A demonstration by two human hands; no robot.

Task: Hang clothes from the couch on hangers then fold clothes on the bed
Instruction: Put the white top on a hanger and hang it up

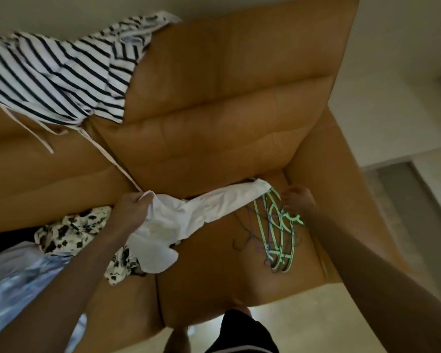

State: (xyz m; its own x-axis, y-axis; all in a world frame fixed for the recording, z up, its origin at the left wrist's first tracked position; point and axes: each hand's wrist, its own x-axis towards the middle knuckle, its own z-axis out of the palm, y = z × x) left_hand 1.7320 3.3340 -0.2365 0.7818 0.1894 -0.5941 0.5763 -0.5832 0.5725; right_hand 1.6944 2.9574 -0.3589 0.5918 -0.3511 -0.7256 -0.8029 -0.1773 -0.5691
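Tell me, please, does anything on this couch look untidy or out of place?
Yes. The green hangers lie in a tangled heap on the couch seat, and one end of the white garment is draped over them.

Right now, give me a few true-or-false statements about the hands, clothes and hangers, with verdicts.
1. The left hand grips the white garment. True.
2. The hangers are red. False: they are green.
3. The striped garment lies on the floor. False: it is draped over the couch back.
4. The right hand is at the hangers on the couch seat. True.
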